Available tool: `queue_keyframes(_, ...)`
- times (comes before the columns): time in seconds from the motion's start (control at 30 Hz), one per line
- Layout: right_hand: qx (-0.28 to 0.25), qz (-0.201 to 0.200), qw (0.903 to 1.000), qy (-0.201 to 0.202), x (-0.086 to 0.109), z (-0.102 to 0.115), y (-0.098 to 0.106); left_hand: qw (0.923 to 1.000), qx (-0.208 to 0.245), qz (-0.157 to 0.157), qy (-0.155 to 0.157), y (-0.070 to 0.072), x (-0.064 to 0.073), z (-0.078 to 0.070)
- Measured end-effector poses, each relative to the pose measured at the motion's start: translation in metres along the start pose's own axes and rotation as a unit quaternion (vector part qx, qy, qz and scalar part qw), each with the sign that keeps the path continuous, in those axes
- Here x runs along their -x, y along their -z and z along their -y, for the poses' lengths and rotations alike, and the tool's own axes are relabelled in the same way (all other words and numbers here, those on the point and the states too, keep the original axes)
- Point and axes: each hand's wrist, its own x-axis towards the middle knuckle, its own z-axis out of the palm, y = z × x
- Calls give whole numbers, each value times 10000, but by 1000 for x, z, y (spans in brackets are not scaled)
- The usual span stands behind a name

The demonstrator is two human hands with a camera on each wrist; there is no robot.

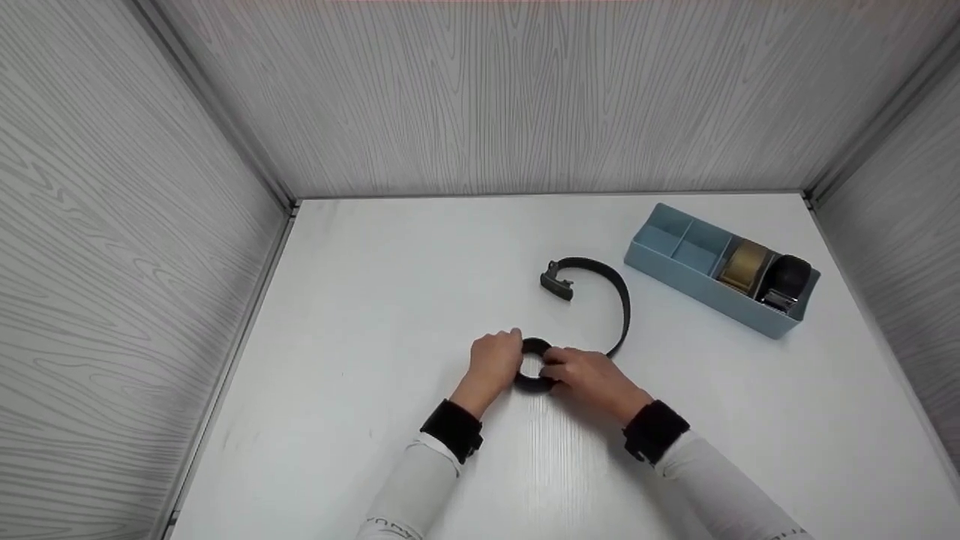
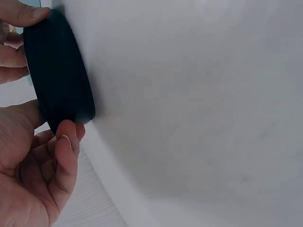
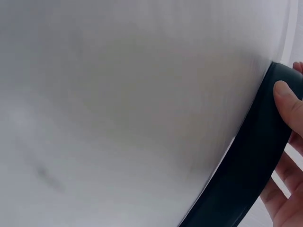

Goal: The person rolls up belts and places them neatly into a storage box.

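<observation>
A black belt point(image 1: 625, 304) lies on the white table, partly wound into a round coil point(image 1: 534, 385) in front of me. Its free end curves away to the right and back, ending in a dark buckle point(image 1: 556, 283). With fingertips and thumb my left hand point(image 1: 495, 363) pinches the coil's left side. My right hand point(image 1: 592, 379) grips the opposite side, some fingers reaching into the coil's hole. In the right wrist view the right thumb point(image 3: 287, 101) presses on the outer face of the belt. The coil stands on its edge against the tabletop in the left wrist view.
At the back right sits a blue divided box point(image 1: 705, 291). One compartment holds a tan-gold roll point(image 1: 745, 264), another a rolled black strap point(image 1: 789, 274) with a shiny metal piece. Grey wood-grain panels point(image 1: 480, 97) enclose the table's back and sides.
</observation>
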Motion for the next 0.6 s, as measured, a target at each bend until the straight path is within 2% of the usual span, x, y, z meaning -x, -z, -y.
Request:
queue_keyframes(0.13,-74,73,9999,-34,3,-2,1,9997,-201,-1,-110,0,-1,0)
queue_keyframes(0.3,178,-28,9998,100,2,-1,-3,9996,-218,-172,-92,-4,1,-2)
queue_keyframes(0.43,286,-161,9993,150,2,0,-6,9995,71,-293,123,-7,4,-4)
queue_keyframes(0.6,316,-235,9992,62,1,2,-5,9967,608,-60,526,-5,4,-9)
